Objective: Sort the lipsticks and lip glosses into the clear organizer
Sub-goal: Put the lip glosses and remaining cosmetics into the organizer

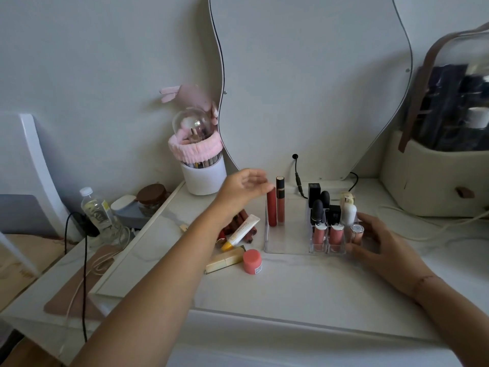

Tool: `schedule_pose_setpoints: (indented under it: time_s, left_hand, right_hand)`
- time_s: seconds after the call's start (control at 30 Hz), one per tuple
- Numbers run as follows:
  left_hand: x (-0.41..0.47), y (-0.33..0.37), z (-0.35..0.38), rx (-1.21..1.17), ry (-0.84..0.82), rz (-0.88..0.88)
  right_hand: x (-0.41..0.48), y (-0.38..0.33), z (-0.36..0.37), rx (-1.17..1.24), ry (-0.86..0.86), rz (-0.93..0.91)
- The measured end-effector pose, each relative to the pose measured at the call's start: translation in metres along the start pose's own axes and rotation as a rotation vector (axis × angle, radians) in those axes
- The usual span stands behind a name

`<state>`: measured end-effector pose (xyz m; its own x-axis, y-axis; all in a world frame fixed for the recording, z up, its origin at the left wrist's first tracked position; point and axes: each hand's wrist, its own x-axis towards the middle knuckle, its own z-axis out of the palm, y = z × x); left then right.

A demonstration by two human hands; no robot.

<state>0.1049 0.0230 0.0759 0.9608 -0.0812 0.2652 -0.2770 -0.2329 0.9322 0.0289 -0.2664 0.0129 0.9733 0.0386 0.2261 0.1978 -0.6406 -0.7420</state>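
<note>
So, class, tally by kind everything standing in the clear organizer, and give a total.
Tall lip glosses: 2
Black lipsticks: 4
Short pink tubes: 3
White containers: 2
Total in the clear organizer: 11

White stone counter (291,282) showing faint grey marble veining. Clear plastic organizer (287,251) reading colourless, see-through. Tall matte red lip gloss tube (271,207) showing brick red, cap to base. Slim coral lip gloss tube (280,207) wearing black cap, gold band. Three short pink lipsticks (319,234) showing rosy pink through front cells. Black bullet-shaped lipsticks (317,210) showing dark behind them. Round coral-pink plastic pot (252,261) carrying white label, black code pattern. White squeeze tube (242,229) wearing yellow cap, gold-brown lettering. Fluffy pink headband (195,148) showing pale pink.
</note>
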Motion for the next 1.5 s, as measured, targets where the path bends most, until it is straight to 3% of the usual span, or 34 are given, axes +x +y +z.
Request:
schedule_pose_setpoints:
  time_s: [0.17, 0.33, 0.67, 0.9, 1.1, 1.3, 1.5]
  left_hand:
    - [-0.010, -0.031, -0.065, 0.255, 0.141, -0.096]
    - [-0.019, -0.063, -0.089, 0.453, -0.112, -0.350]
    - [-0.011, -0.074, -0.086, 0.423, -0.146, -0.398]
    - [-0.013, -0.071, -0.081, 0.389, -0.072, -0.270]
    - [-0.016, -0.056, -0.078, 0.253, 0.208, -0.160]
    - [-0.010, 0.014, -0.065, -0.031, 0.340, 0.066]
    - [0.005, 0.086, -0.012, -0.178, 0.111, 0.278]
  right_hand:
    - [0.001, 0.000, 0.000, -0.014, 0.000, -0.002]
    - [0.000, -0.001, 0.000, -0.020, 0.009, -0.007]
    - [-0.001, -0.001, 0.000, -0.009, 0.004, -0.007]
    - [-0.001, -0.002, 0.000, -0.007, 0.003, -0.016]
    - [-0.001, 0.000, 0.000, -0.020, 0.006, -0.018]
    - [0.000, 0.001, 0.000, -0.016, 0.002, -0.014]
    - [-0.001, 0.000, 0.000, 0.009, 0.002, -0.009]
